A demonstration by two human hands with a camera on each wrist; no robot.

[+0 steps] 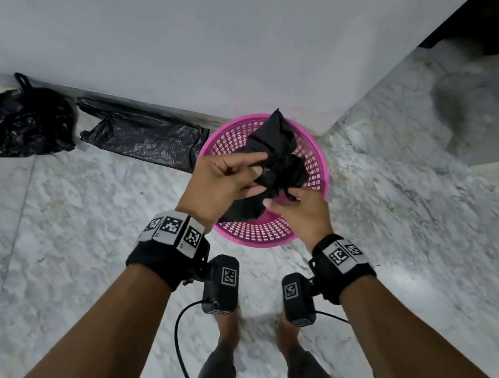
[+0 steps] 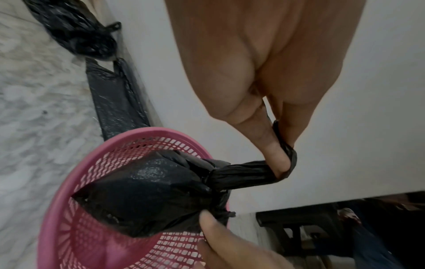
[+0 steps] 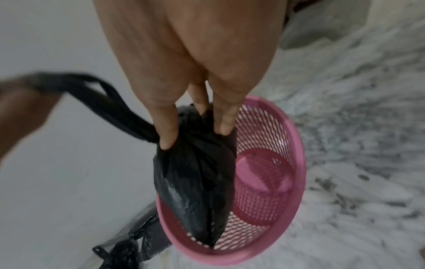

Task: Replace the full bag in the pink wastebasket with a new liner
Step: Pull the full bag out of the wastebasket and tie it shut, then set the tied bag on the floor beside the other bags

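Observation:
The pink mesh wastebasket (image 1: 281, 242) stands on the marble floor at a wall corner, and its inside shows bare in the right wrist view (image 3: 296, 163). A small bunched black bag (image 1: 276, 140) hangs just above its opening. My left hand (image 1: 258, 168) pinches a twisted handle strip of the bag (image 2: 243, 174), which loops round the fingertips (image 2: 273, 154). My right hand (image 1: 279, 204) pinches the gathered top of the bag (image 3: 195, 174) between thumb and fingers (image 3: 169, 140). The bag's lower end dips inside the rim (image 2: 138, 134).
A tied, bulging black bag (image 1: 15, 125) sits on the floor at the far left by the wall. A flat black bag (image 1: 145, 139) lies along the skirting between it and the basket. Dark furniture (image 1: 473, 13) stands at the right. My bare feet (image 1: 228, 323) are below the basket.

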